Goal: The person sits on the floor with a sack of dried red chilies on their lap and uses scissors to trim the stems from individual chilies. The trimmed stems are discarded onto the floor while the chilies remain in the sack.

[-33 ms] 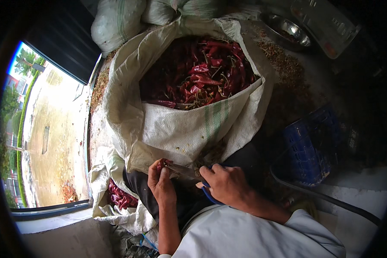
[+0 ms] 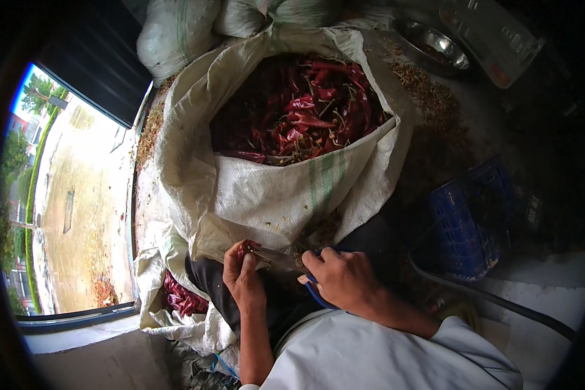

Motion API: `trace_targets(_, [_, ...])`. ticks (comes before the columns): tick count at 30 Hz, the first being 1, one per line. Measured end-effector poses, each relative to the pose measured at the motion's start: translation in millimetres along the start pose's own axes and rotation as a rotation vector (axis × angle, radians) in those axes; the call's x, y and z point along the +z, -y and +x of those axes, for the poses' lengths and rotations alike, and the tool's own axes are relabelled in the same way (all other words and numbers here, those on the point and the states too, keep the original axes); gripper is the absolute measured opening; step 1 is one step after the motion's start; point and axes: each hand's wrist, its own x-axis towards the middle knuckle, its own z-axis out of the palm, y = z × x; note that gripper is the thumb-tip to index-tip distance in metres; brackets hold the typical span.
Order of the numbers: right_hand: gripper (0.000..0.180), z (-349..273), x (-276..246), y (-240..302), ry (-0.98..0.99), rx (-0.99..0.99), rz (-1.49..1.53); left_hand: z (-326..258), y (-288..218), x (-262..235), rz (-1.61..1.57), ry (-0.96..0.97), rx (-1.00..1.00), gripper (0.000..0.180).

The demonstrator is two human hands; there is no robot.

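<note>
My left hand (image 2: 244,281) pinches a dried red chili (image 2: 246,247) between thumb and fingers, over my lap. From the right, my right hand (image 2: 341,276) grips scissors by their blue handles (image 2: 320,296). The metal blades (image 2: 276,258) point left, with their tips at the chili's end beside my left fingertips; whether they touch it I cannot tell. Just beyond both hands stands a large white woven sack (image 2: 260,188), its mouth folded wide and full of dried red chilies (image 2: 309,117) with stems. A smaller white sack (image 2: 211,330) by my left forearm holds stemless-looking red chilies (image 2: 183,299).
Filled white sacks (image 2: 179,39) stand at the back. A metal bowl (image 2: 435,49) and a clear plastic bin (image 2: 494,42) sit back right, near scattered stems (image 2: 429,97). At the right are a blue plastic crate (image 2: 461,227) and a dark hose (image 2: 500,302). A doorway opens left.
</note>
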Motion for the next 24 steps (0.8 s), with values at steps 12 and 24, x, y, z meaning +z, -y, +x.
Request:
trace_targets(12, [0.028,0.8,-20.7,12.1,0.113,0.068,0.002,-5.7,-9.9,9.5,0.267,0.006,0.153,0.022])
trace_targets(24, [0.031,-0.4,16.2,4.4,0.016,0.138,0.240,-7.1,-8.1,33.8,0.022,-0.142,0.089,0.021])
